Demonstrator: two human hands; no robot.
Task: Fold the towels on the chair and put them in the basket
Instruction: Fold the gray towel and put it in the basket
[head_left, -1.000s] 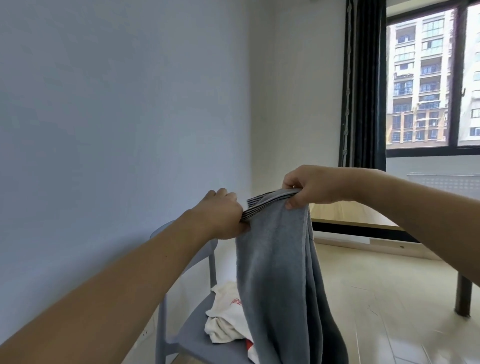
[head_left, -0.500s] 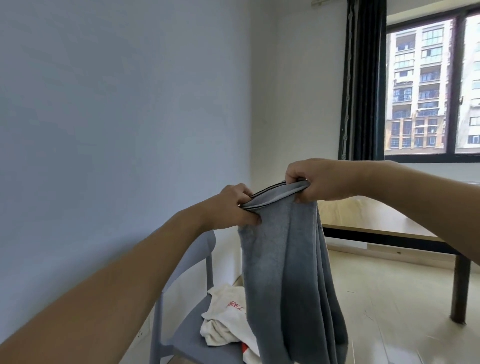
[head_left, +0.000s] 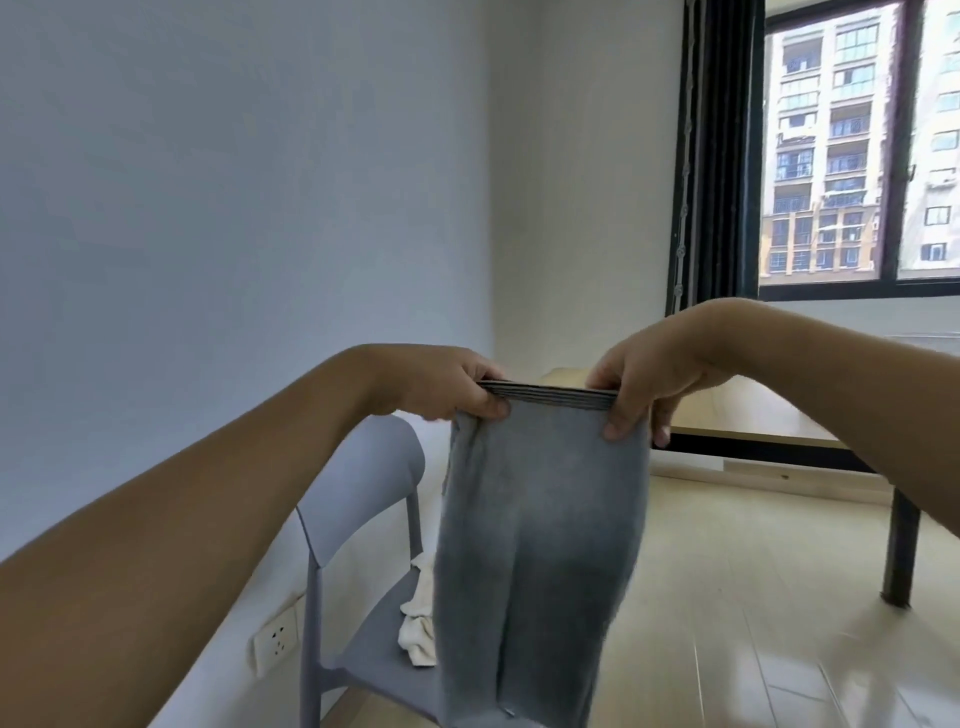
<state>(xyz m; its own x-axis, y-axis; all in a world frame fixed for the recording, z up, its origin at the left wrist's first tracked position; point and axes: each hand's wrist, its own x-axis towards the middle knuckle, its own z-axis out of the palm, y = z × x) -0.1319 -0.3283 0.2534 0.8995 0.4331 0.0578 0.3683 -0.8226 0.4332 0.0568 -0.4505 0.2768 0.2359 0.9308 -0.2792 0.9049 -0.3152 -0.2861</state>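
Observation:
A grey towel (head_left: 540, 545) with a dark striped top edge hangs in the air in front of me, doubled over lengthwise. My left hand (head_left: 447, 387) pinches its top left corner and my right hand (head_left: 641, 379) pinches its top right corner, so the top edge is stretched level between them. Behind and below the towel stands a pale blue-grey chair (head_left: 358, 499). A crumpled white towel (head_left: 418, 616) lies on its seat, partly hidden by the hanging grey one. No basket is in view.
A white wall with a socket (head_left: 275, 642) runs along the left. A wooden table (head_left: 748, 415) with a black leg (head_left: 901, 551) stands at the right, under a window with a dark curtain (head_left: 719, 156). Light glossy floor (head_left: 753, 623) lies between chair and table.
My hands have moved apart, and the towel's top edge, bunched and slanted before, is now pulled straight and level. The towel hangs wider and flatter.

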